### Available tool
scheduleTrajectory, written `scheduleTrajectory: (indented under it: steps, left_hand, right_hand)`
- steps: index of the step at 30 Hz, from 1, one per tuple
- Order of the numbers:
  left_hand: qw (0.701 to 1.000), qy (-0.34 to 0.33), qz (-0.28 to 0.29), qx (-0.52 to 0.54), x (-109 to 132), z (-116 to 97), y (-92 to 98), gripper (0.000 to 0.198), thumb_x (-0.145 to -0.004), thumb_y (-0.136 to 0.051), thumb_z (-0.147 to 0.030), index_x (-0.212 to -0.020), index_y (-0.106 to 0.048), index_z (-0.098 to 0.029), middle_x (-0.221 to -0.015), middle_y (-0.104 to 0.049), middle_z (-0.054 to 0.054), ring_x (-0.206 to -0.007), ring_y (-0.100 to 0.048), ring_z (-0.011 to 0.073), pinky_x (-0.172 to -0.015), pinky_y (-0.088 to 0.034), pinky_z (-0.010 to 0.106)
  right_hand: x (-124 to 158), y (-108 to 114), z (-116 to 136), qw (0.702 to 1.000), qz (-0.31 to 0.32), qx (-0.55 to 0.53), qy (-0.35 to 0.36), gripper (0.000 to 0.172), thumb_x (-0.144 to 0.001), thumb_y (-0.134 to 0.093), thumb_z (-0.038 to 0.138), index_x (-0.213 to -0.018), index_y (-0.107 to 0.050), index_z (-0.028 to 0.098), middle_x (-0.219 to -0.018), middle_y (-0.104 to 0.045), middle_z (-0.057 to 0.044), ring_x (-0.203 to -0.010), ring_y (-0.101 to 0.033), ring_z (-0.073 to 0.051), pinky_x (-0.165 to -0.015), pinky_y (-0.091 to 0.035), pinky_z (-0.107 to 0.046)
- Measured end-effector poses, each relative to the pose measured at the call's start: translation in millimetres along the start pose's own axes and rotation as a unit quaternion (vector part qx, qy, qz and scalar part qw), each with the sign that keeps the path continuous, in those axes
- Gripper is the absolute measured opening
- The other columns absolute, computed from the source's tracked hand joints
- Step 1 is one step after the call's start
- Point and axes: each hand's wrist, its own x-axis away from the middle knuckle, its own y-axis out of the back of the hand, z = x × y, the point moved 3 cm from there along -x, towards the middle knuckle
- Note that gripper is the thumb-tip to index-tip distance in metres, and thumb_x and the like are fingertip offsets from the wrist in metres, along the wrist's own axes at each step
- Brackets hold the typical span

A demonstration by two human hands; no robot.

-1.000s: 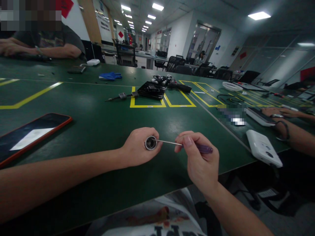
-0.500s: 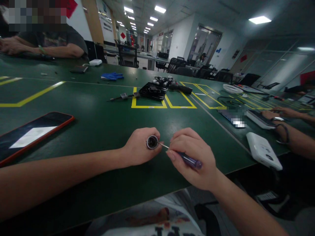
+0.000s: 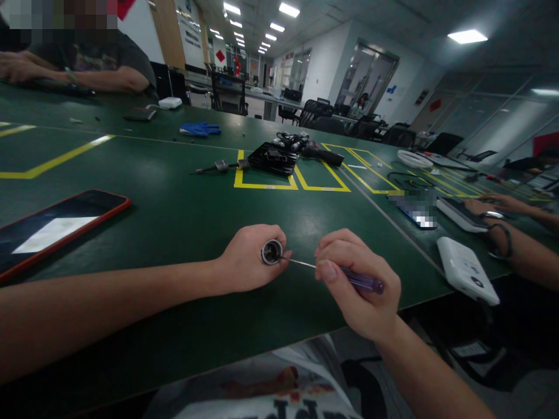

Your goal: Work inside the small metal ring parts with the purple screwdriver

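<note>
My left hand is closed around a small round hollow part, its open end with a pale metallic rim turned toward me. Inside the rim it looks dark, and its details are too small to make out. In my right hand is a screwdriver with a translucent purple handle and a thin metal shaft. The shaft points left, and its tip is at the rim of the round part. Fingers cover most of the part's body.
A phone with an orange edge lies left. Beyond my hands are a black plastic bag, cabled parts and a blue glove. At right lie a white device, another phone and another person's arm.
My right hand has moved right, drawing the screwdriver back so more of its shaft shows. My left hand holds the round part in nearly the same place. The view has shifted slightly.
</note>
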Motion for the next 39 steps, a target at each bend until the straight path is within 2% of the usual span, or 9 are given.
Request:
scheduleTrajectory:
  steps: [7, 14, 19, 23, 27, 31, 33, 39]
  left_hand:
    - [0.999, -0.027, 0.005, -0.037, 0, -4, 1.4, 0.015, -0.075, -0.054, -0.025, -0.064, -0.048, -0.016, -0.057, -0.050, -0.002, -0.051, -0.044, 0.0097, -0.050, -0.033, 0.022]
    - [0.989, -0.083, 0.039, -0.115, -1, -10, 0.2, 0.011, -0.074, -0.051, -0.025, -0.068, -0.050, -0.017, -0.058, -0.053, 0.000, -0.054, -0.047, 0.0130, -0.054, -0.034, 0.025]
    - [0.991, -0.088, 0.031, -0.101, 0, -9, -0.5, 0.012, -0.075, -0.051, -0.026, -0.068, -0.050, -0.017, -0.058, -0.052, 0.000, -0.053, -0.046, 0.0123, -0.053, -0.033, 0.024]
    - [0.995, -0.035, 0.033, -0.086, -1, -6, -0.9, 0.015, -0.076, -0.051, -0.027, -0.065, -0.050, -0.016, -0.057, -0.051, -0.001, -0.052, -0.046, 0.0113, -0.052, -0.034, 0.023]
    - [0.997, -0.022, 0.027, -0.063, -1, -6, -1.3, 0.016, -0.076, -0.052, -0.028, -0.065, -0.051, -0.016, -0.058, -0.051, -0.001, -0.052, -0.047, 0.0107, -0.051, -0.035, 0.022]
    - [0.998, -0.023, 0.022, -0.056, -1, -5, -1.6, 0.015, -0.076, -0.052, -0.027, -0.065, -0.051, -0.016, -0.058, -0.052, -0.001, -0.052, -0.047, 0.0104, -0.051, -0.035, 0.022]
    - [0.998, -0.019, 0.025, -0.054, -1, -5, -1.3, 0.015, -0.075, -0.053, -0.027, -0.065, -0.051, -0.016, -0.058, -0.052, -0.001, -0.052, -0.047, 0.0104, -0.051, -0.035, 0.022]
    - [0.998, -0.035, 0.025, -0.045, 0, -7, -1.0, 0.015, -0.075, -0.053, -0.026, -0.064, -0.049, -0.016, -0.057, -0.052, -0.001, -0.052, -0.047, 0.0100, -0.050, -0.034, 0.021]
  right_hand:
    - [0, 0, 2, 1.000, -0.003, 0.001, -0.011, 0.015, -0.078, -0.054, 0.007, -0.065, -0.054, 0.014, -0.060, -0.053, -0.002, -0.067, -0.052, -0.013, -0.063, -0.044, -0.029]
    - [-6, -5, 5, 0.999, 0.015, 0.023, -0.035, 0.017, -0.079, -0.054, 0.010, -0.063, -0.052, 0.015, -0.059, -0.051, 0.000, -0.063, -0.050, -0.011, -0.061, -0.041, -0.028]
    - [-1, -9, 2, 0.999, 0.009, 0.014, -0.030, 0.015, -0.079, -0.054, 0.008, -0.065, -0.054, 0.014, -0.062, -0.053, -0.001, -0.067, -0.051, -0.012, -0.064, -0.043, -0.028]
    - [12, -10, -2, 0.999, -0.032, 0.003, -0.032, 0.014, -0.079, -0.052, 0.006, -0.067, -0.056, 0.015, -0.062, -0.055, -0.001, -0.071, -0.054, -0.014, -0.067, -0.044, -0.030]
    - [24, -16, -8, 0.993, -0.094, -0.021, -0.067, 0.016, -0.080, -0.050, 0.008, -0.069, -0.059, 0.016, -0.063, -0.057, -0.001, -0.074, -0.055, -0.015, -0.070, -0.044, -0.033]
    - [32, -22, -18, 0.965, -0.202, -0.100, -0.133, 0.021, -0.084, -0.050, 0.016, -0.065, -0.058, 0.018, -0.059, -0.053, 0.000, -0.068, -0.055, -0.015, -0.064, -0.043, -0.031]
    - [33, -24, -23, 0.947, -0.236, -0.148, -0.161, 0.021, -0.084, -0.050, 0.019, -0.065, -0.058, 0.018, -0.057, -0.053, 0.001, -0.065, -0.054, -0.014, -0.060, -0.041, -0.028]
    - [36, -26, -32, 0.916, -0.233, -0.217, -0.245, 0.021, -0.084, -0.054, 0.025, -0.066, -0.059, 0.017, -0.058, -0.055, 0.002, -0.058, -0.051, -0.010, -0.058, -0.039, -0.026]
